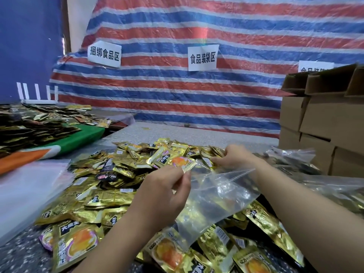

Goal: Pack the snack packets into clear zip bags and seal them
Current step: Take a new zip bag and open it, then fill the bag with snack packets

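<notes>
- We see our left hand [167,192] pinching one corner of a gold snack packet [173,159], its grip closed on that corner together with the edge of a clear zip bag [214,196].
- The zip bag hangs open-mouthed between our arms, above the packets.
- Our right hand [234,156] rests on the heap of gold snack packets [110,174], fingers curled around a few at the far side.
- The heap covers the speckled table [17,257].
- Stacked cardboard boxes [323,123] stand at the right, before a striped tarpaulin [177,91].
</notes>
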Demonstrator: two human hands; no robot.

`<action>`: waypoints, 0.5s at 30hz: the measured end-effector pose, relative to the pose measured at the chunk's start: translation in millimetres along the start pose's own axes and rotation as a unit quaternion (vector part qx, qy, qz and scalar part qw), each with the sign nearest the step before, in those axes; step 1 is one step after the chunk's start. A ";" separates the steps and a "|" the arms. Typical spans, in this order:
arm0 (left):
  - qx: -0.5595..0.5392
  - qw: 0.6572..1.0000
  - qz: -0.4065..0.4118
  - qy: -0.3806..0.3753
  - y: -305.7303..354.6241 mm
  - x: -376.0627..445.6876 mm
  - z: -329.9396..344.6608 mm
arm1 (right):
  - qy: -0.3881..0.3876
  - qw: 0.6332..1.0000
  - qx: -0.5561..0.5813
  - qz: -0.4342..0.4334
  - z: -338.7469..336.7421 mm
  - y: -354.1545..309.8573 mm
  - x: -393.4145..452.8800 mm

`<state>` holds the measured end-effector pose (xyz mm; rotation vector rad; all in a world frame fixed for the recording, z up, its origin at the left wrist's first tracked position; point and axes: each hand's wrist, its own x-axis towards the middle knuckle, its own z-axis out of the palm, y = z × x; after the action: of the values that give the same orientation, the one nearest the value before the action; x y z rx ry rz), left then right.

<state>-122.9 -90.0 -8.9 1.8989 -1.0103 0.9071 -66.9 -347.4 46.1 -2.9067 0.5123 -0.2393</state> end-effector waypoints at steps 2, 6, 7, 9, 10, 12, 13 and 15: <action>-0.011 1.000 -0.016 -0.014 -1.7 -0.8 1.1 | -0.006 1.000 0.014 0.012 1.4 -0.4 4.5; -0.037 0.998 -0.040 -0.035 -4.0 -2.0 4.1 | -0.032 0.998 0.037 0.035 -6.0 6.8 9.0; -0.042 0.997 -0.046 -0.042 -4.1 -2.4 4.8 | -0.028 0.998 0.039 0.040 -6.5 8.7 9.4; -0.047 0.996 -0.052 -0.052 -4.2 -3.1 6.1 | 0.010 0.997 0.064 0.049 -5.9 10.4 8.8; -0.049 0.996 -0.053 -0.053 -4.1 -3.5 6.6 | 0.037 0.994 0.091 0.055 -6.0 11.0 7.9; -0.053 0.995 -0.056 -0.055 -3.6 -4.0 6.8 | 0.098 0.978 0.173 0.064 -9.7 13.2 3.4; -0.056 0.995 -0.059 -0.055 -3.3 -4.1 6.8 | 0.128 0.963 0.227 0.072 -13.6 15.1 1.0; -0.062 0.995 -0.063 -0.054 -2.8 -3.7 6.5 | 0.156 0.918 0.352 0.099 -24.0 17.7 -5.7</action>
<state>-120.6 -93.5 -15.8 1.8994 -0.9745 0.6588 -82.4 -365.4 65.1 -2.1063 0.6060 -0.7011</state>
